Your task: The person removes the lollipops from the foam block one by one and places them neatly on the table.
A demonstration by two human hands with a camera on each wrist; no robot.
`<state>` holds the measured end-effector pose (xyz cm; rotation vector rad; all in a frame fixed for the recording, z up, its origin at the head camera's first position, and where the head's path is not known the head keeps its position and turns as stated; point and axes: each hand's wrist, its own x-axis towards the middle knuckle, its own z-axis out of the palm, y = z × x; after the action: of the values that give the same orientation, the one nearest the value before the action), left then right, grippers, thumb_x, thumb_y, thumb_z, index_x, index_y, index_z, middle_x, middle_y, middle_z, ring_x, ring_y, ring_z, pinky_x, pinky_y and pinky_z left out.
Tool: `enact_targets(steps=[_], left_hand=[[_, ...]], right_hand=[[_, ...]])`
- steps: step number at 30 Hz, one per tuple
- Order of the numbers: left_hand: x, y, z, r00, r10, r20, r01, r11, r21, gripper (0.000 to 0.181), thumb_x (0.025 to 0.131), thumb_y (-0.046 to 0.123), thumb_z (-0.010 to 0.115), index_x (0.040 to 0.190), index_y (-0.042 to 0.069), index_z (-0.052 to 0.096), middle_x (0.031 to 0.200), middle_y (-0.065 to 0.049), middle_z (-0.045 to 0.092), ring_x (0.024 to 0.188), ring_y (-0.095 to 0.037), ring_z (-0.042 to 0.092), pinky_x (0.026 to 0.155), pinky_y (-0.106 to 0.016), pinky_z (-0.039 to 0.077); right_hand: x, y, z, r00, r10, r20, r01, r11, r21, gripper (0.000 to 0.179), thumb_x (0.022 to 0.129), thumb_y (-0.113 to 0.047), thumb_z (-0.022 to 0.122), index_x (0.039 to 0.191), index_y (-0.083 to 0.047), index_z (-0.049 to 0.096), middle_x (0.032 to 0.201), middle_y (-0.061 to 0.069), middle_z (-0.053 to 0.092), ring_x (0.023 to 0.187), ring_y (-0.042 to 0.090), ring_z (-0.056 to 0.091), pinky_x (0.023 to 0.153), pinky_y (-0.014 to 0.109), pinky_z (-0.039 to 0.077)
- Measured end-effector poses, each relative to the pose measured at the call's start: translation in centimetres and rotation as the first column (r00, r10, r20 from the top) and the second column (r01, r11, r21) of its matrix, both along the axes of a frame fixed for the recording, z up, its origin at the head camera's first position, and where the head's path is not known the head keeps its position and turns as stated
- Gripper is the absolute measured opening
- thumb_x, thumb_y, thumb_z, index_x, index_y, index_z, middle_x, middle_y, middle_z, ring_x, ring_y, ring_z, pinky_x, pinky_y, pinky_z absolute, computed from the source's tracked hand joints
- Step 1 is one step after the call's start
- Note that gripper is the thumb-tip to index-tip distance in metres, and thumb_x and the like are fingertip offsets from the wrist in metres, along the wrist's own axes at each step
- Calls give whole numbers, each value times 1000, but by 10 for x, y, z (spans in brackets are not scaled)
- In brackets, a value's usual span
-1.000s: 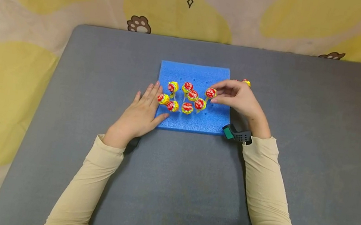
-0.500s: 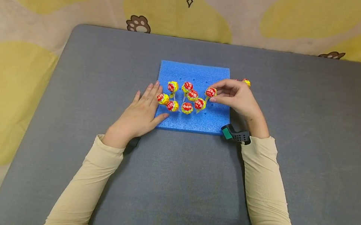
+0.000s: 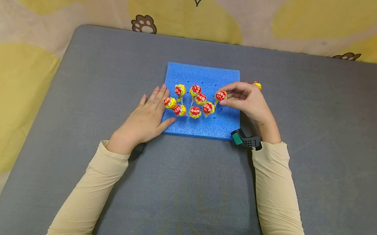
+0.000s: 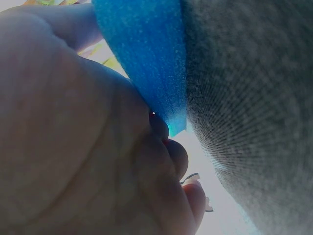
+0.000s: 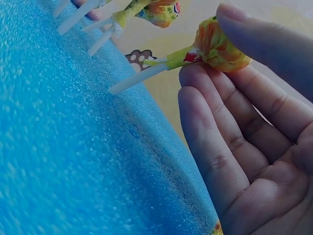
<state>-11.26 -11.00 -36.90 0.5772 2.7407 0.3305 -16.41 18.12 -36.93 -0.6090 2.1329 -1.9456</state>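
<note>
A blue foam block (image 3: 201,129) lies on the table with several red-and-yellow wrapped lollipops (image 3: 194,112) standing in it by their white sticks. My left hand (image 3: 147,118) rests with straight fingers along the block's left edge, the thumb over its front left part. In the left wrist view its fingers lie against the foam's side (image 4: 151,54). My right hand (image 3: 248,101) pinches the head of the rightmost lollipop (image 3: 221,95) between thumb and fingers. The right wrist view shows that lollipop's stick (image 5: 137,80) with its lower end at the foam surface.
Small holes dot the foam around the sticks. More lollipops (image 3: 256,85) lie behind my right hand, partly hidden by it. The grey table (image 3: 186,195) meets a patterned yellow cloth (image 3: 194,12) at the back. A dark strap (image 3: 247,139) sits on my right wrist.
Hardly anything differs. My right hand keeps its pinch on the lollipop and the left hand stays on the foam block; the whole head view shifts very slightly.
</note>
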Motion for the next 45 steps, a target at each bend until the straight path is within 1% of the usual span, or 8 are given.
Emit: enact_targets(steps=[15,19,23,29,34,39,44,45], left_hand=[[0,0,0,1000,3,3,-3,1000,2,84,96,46,44,150,0,-2,157,-13,-8,143,-25,-12,112,-50,-2],[0,0,0,1000,1,4,-1,1000,4,83,96,45,43,149,0,-2,157,-13,-8,143,-25,-12,112,-50,-2],[-1,0,0,1000,2,8,-2,1000,4,83,96,46,43,149,0,-2,157,-13,-9,143,-25,-12,112,-50,-2],[-1,0,0,1000,0,7,0,1000,6,83,97,45,43,149,-1,-2,157,-13,-9,143,-25,-12,112,-50,-2],[-1,0,-1,1000,1,8,-1,1000,7,83,97,45,42,149,-1,-2,157,-13,-10,142,-24,-12,112,-49,-3],[-1,0,0,1000,1,12,-1,1000,9,82,97,45,42,149,-1,-2,157,-13,-10,142,-24,-13,113,-49,-3],[-1,0,0,1000,0,11,0,1000,6,82,97,46,41,149,-1,-2,156,-12,-11,142,-24,-13,113,-49,-3],[-1,0,0,1000,1,13,-1,1000,6,82,97,45,41,149,-1,-2,156,-13,-11,142,-24,-13,113,-48,-3]], right_hand=[[1,1,-2,998,-28,53,31,997,-64,22,77,11,69,99,5,69,87,5,70,78,16,66,73,24,53],[2,1,-1,996,-68,60,75,988,-132,23,78,13,67,96,-1,71,88,6,70,76,16,65,73,23,53],[2,4,0,994,-101,48,111,952,-285,22,78,12,68,92,-5,73,87,7,69,72,16,64,72,25,54],[-1,15,0,997,-72,14,70,876,-478,16,77,2,75,92,1,72,84,11,69,72,18,64,70,27,55],[-1,29,2,997,-81,-9,63,836,-545,14,80,5,70,94,6,70,87,14,69,74,21,65,71,28,55],[0,43,4,992,-123,43,122,776,-618,13,82,13,61,93,13,68,87,18,68,75,24,65,72,30,55],[1,56,3,980,-187,61,184,760,-624,11,82,11,63,91,14,68,86,19,68,73,26,65,72,30,55],[1,58,3,977,-208,54,197,766,-612,11,82,10,63,91,13,68,86,18,68,73,25,65,72,30,55]])
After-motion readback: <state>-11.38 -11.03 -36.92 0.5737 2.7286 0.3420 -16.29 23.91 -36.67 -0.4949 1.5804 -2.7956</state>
